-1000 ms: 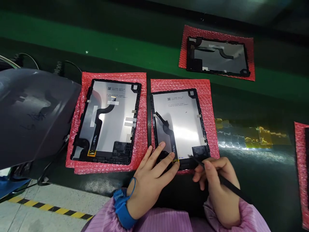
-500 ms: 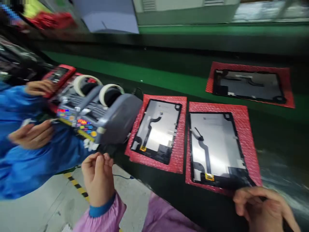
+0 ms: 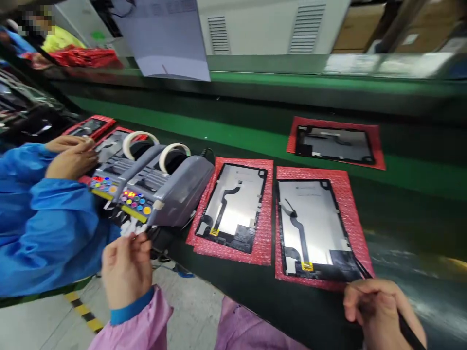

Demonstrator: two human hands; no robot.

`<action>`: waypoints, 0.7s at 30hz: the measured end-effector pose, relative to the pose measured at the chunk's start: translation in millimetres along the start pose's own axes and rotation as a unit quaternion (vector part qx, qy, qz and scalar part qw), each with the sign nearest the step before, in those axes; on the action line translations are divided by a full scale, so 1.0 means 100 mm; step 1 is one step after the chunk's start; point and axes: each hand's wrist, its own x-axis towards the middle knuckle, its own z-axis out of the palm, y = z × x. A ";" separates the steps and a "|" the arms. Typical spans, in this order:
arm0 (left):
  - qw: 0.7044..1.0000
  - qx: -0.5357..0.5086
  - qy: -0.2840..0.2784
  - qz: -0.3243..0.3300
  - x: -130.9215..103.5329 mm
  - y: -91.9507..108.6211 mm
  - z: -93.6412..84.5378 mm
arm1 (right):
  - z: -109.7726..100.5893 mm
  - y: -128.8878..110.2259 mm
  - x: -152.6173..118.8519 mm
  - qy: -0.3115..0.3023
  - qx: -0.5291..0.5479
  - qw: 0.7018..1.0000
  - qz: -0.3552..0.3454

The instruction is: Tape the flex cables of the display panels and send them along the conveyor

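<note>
My left hand [image 3: 127,265] is pinched closed at the front of a grey twin-roll tape dispenser [image 3: 186,187], by white scraps [image 3: 133,227] hanging there; what its fingertips hold, if anything, is too small to make out. At the lower right, my right hand [image 3: 383,311] is closed around slim black tweezers [image 3: 363,270], whose tips point toward the near corner of a display panel [image 3: 314,223]. This panel lies back side up on a red bubble-wrap bag [image 3: 355,226], its dark ribbon cable [image 3: 301,233] showing. A similar panel [image 3: 237,204] rests on red bags to its left.
A third panel [image 3: 335,141] lies on red wrap farther back on the dark green bench [image 3: 248,282]. At left, a co-worker's blue-sleeved hands [image 3: 73,158] work over another panel beside the dispenser. A paper sheet [image 3: 171,43] hangs at the back.
My left hand has moved to the dispenser's front, near the white scraps. The co-worker's nearer hand has moved up beside the other one. The camera view has shifted.
</note>
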 end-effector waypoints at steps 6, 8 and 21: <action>0.882 0.043 -0.460 0.093 -1.21 -0.02 0.39 | 0.23 -0.37 0.08 -0.101 -0.019 0.995 -0.016; 0.792 0.060 -0.600 0.097 -1.54 -0.05 0.58 | 0.31 -0.46 0.15 -0.129 -0.027 0.991 0.030; 0.766 0.059 -0.639 -0.030 -1.87 -0.30 1.00 | 0.29 -0.76 0.76 -0.171 0.016 0.979 0.110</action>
